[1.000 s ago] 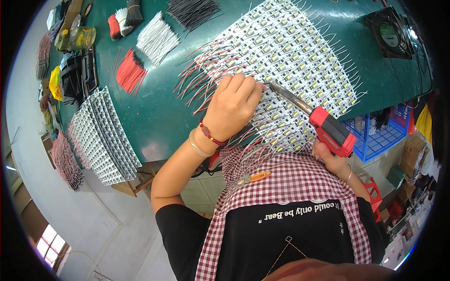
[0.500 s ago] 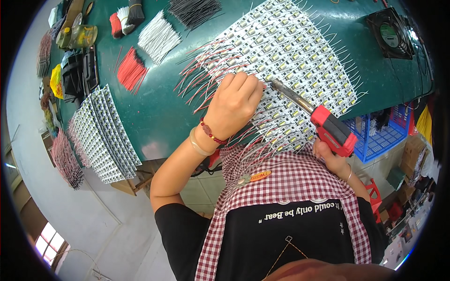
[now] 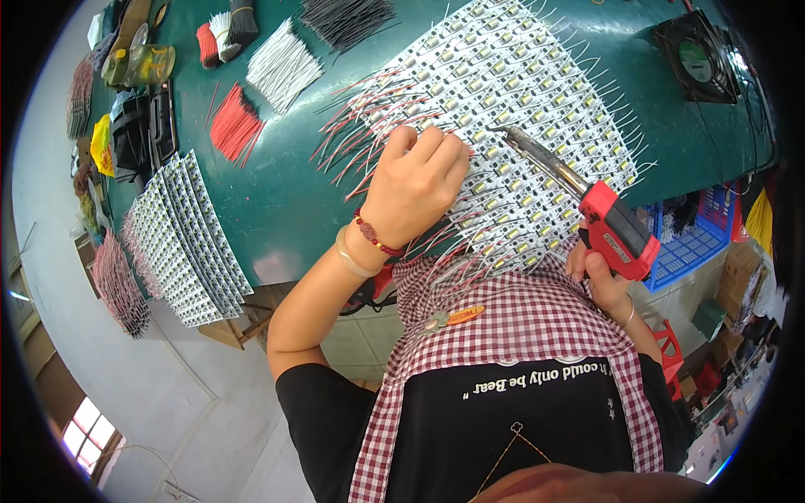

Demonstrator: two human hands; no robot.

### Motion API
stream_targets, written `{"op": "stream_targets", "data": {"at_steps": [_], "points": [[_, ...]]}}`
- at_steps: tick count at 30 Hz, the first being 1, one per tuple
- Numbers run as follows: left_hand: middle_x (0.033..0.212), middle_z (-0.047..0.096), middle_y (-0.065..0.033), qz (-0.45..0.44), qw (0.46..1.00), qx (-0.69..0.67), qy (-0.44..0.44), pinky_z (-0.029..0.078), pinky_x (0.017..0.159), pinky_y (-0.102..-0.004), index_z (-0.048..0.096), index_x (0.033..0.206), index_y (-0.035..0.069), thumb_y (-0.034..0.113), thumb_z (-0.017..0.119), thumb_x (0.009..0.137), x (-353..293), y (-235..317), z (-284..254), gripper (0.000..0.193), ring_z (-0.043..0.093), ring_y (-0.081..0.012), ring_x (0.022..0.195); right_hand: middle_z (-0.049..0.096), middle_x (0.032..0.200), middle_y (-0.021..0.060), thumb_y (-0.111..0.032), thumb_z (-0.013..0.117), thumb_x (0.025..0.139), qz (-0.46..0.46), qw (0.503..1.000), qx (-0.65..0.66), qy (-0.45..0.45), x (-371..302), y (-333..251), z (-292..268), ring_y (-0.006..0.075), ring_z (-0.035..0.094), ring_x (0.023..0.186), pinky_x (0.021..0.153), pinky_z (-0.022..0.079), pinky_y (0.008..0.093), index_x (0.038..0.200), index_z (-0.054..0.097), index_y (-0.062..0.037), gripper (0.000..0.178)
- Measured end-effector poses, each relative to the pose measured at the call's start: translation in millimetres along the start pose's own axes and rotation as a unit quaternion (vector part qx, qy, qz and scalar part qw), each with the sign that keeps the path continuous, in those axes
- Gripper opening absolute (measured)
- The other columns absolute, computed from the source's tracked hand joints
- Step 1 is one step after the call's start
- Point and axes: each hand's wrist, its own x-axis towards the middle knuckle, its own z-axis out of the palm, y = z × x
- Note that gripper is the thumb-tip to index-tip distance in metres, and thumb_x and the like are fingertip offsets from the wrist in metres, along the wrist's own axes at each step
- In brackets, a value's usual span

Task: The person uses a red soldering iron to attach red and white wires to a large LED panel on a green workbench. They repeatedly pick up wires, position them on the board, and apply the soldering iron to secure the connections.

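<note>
A broad panel of white LED circuit boards (image 3: 503,92) lies on the green table, with red, black and white wires sticking out along its edges. My left hand (image 3: 419,180) is closed in a pinch over the boards' left part, among the red wires (image 3: 360,142). Its fingertips face down, so whatever they grip is hidden. In my right hand (image 3: 602,277) is a red and black soldering gun (image 3: 619,228), held by its handle over the panel's right part. Its dark metal tip points up and left, a little apart from my left fingertips.
Loose bundles of red wires (image 3: 236,124), white wires (image 3: 285,67) and black wires (image 3: 348,21) lie on the table's left half. A stack of LED boards (image 3: 189,243) overhangs the left edge. A black fan (image 3: 696,59) stands far right, with a blue crate (image 3: 683,247) below.
The soldering gun has moved right and its tip has shifted slightly up, away from my left fingertips. My right hand has moved right with it. My left hand has hardly moved.
</note>
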Motion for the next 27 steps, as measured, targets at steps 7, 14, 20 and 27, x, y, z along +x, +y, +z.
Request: {"op": "stream_targets", "data": {"at_steps": [7, 14, 20, 27], "points": [[0.08, 0.053, -0.0007, -0.021, 0.999, 0.031, -0.02, 0.04, 0.073, -0.0327, 0.068, 0.093, 0.007, 0.009, 0.065, 0.073, -0.4, 2.3, -5.2, 0.021, 0.056, -0.0162, 0.081, 0.051, 0.068, 0.0053, -0.026, 0.053, 0.098, 0.007, 1.0, 0.024, 0.001, -5.2, 0.7, -2.3, 0.0137, 0.049, 0.058, 0.062, 0.046, 0.0315, 0.127, 0.044, 0.0024, 0.042], [0.078, 0.051, -0.0015, -0.071, 0.994, -0.069, 0.05, 0.038, 0.065, -0.0324, 0.07, 0.101, 0.006, 0.005, 0.063, 0.07, -13.4, 21.9, 1.2, 0.031, 0.049, -0.0185, 0.072, 0.052, 0.069, 0.0056, -0.028, 0.055, 0.097, 0.035, 0.999, 0.021, -0.008, -16.3, 6.9, -6.8, 0.0145, 0.051, 0.062, 0.064, 0.046, 0.0315, 0.123, 0.046, 0.0016, 0.04], [0.076, 0.046, -0.0031, -0.091, 0.992, -0.084, 0.028, 0.037, 0.065, -0.0325, 0.068, 0.099, 0.004, 0.002, 0.062, 0.073, -14.0, 25.4, 9.9, 0.028, 0.047, -0.0194, 0.071, 0.051, 0.068, 0.0061, -0.031, 0.054, 0.098, 0.055, 0.995, -0.056, -0.054, -19.8, 18.3, -11.8, 0.0147, 0.05, 0.062, 0.064, 0.047, 0.0324, 0.13, 0.042, 0.0017, 0.047], [0.076, 0.044, -0.0037, -0.09, 0.991, -0.091, 0.031, 0.037, 0.066, -0.033, 0.067, 0.098, 0.004, 0.001, 0.061, 0.073, -12.6, 25.2, 10.5, 0.025, 0.046, -0.0197, 0.071, 0.061, 0.08, 0.0038, -0.011, 0.057, 0.093, 0.094, 0.995, -0.009, -0.033, -19.8, 15.2, -11.9, 0.0131, 0.058, 0.075, 0.069, 0.048, 0.0299, 0.092, 0.06, -0.002, 0.01]]}}
